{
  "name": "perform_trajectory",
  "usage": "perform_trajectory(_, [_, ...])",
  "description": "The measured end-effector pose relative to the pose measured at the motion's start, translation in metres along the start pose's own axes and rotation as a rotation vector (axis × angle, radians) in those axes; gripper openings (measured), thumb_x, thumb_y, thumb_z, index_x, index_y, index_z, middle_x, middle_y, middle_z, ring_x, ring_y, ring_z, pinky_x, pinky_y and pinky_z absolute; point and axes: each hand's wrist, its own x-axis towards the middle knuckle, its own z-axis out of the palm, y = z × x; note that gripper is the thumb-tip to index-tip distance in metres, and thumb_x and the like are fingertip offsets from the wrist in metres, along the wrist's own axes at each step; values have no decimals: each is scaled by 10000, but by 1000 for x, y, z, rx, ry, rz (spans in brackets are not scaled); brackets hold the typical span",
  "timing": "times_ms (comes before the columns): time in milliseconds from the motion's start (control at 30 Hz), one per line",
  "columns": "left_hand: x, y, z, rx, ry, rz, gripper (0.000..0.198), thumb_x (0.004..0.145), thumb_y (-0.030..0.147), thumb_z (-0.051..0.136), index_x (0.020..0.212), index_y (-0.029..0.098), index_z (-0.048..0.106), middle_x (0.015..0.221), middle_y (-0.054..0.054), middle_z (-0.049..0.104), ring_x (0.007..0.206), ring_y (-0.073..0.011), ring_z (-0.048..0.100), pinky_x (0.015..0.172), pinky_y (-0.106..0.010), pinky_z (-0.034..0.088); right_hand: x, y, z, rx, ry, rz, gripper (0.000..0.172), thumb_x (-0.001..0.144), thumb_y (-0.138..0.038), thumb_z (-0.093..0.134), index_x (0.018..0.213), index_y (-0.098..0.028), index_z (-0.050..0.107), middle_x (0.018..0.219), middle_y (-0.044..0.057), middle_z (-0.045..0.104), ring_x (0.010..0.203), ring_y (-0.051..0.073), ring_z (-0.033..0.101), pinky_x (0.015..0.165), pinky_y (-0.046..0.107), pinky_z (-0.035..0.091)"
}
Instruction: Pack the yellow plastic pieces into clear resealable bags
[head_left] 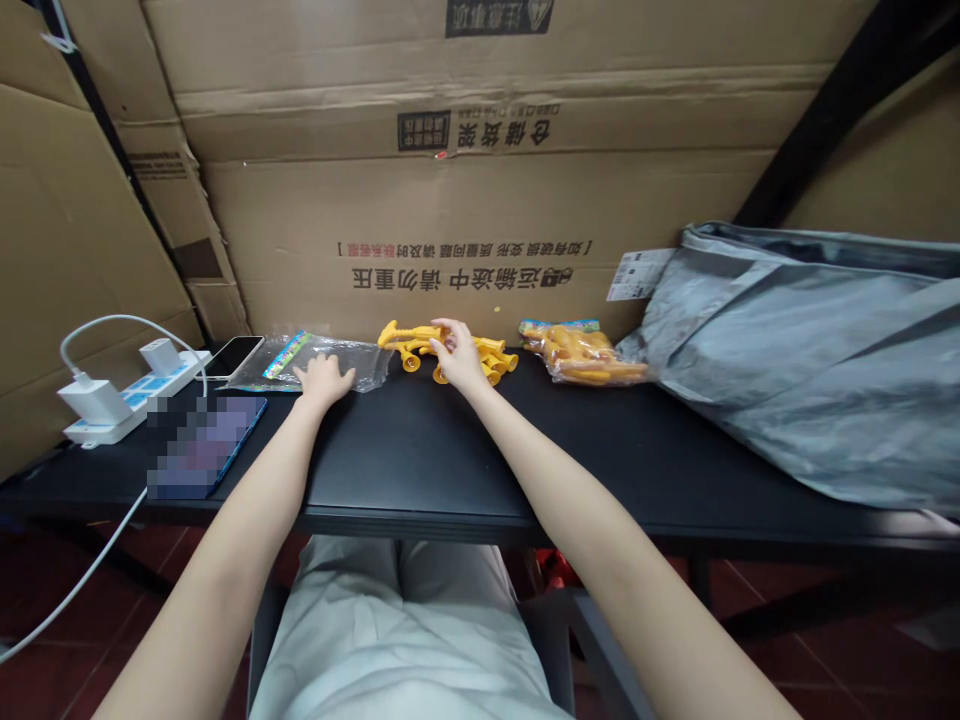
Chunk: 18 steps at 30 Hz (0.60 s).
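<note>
My left hand rests with spread fingers on a flat clear plastic bag that has a colourful printed header strip. Between the thumb and fingers of my right hand is one end of a yellow plastic toy, which has a ribbed stretch and points left. Below and behind that hand lie several more yellow plastic toys with round cup-like ends, partly hidden by the hand. Farther right sits a filled clear bag of similar yellow pieces.
A grey fabric bag takes up the table's right side. To the left are a white power strip with plugs and cables, a white-edged phone and a blue-edged phone. Cardboard walls the back of the black table.
</note>
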Motion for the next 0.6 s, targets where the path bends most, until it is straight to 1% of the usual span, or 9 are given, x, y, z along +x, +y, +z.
perform_trajectory(67, [2, 2, 4, -35, -26, 77, 412, 839, 451, 465, 1123, 185, 599, 1247, -144, 564, 1214, -315, 456, 1027, -536, 306, -2, -2, 2, 28, -92, -33, 339, 870, -193, 415, 1194, -162, 507, 1219, 117, 526, 1059, 185, 554, 907, 327, 447])
perform_trajectory(133, [4, 3, 9, -48, -66, 148, 363, 833, 403, 482, 1103, 202, 616, 1216, -111, 585, 1183, -278, 486, 1015, -456, 351, -5, -3, 2, 89, -203, -49, 329, 859, -188, 441, 1180, -183, 513, 1213, 95, 545, 1045, 174, 569, 904, 336, 456])
perform_trajectory(200, [7, 3, 12, -30, -95, 190, 312, 822, 319, 485, 1067, 203, 640, 1170, -98, 610, 1135, -254, 524, 984, -389, 390, -8, -3, 0, 176, -307, -33, 321, 844, -176, 469, 1160, -185, 523, 1190, 83, 570, 1010, 166, 587, 897, 342, 466])
perform_trajectory(267, [9, 2, 15, -14, -105, 203, 303, 808, 242, 471, 1044, 197, 656, 1134, -97, 628, 1095, -242, 550, 945, -351, 419, -12, 0, -3, 234, -374, 10, 317, 823, -150, 494, 1137, -172, 537, 1172, 84, 589, 964, 161, 601, 888, 350, 473])
perform_trajectory(400, [8, 0, 14, -8, -108, 191, 334, 777, 180, 472, 1054, 200, 657, 1138, -102, 631, 1080, -257, 559, 899, -358, 445, -15, 5, -10, 222, -420, 82, 322, 804, -122, 516, 1121, -155, 558, 1168, 92, 607, 885, 153, 610, 868, 368, 483])
perform_trajectory(600, [2, 4, 5, 48, -120, 153, 321, 783, 183, 465, 1048, 200, 647, 1157, -95, 632, 1105, -254, 555, 911, -353, 428, -18, -1, -17, 38, -475, 72, 336, 773, -116, 586, 1108, -133, 596, 1142, 102, 627, 863, 157, 608, 835, 333, 481])
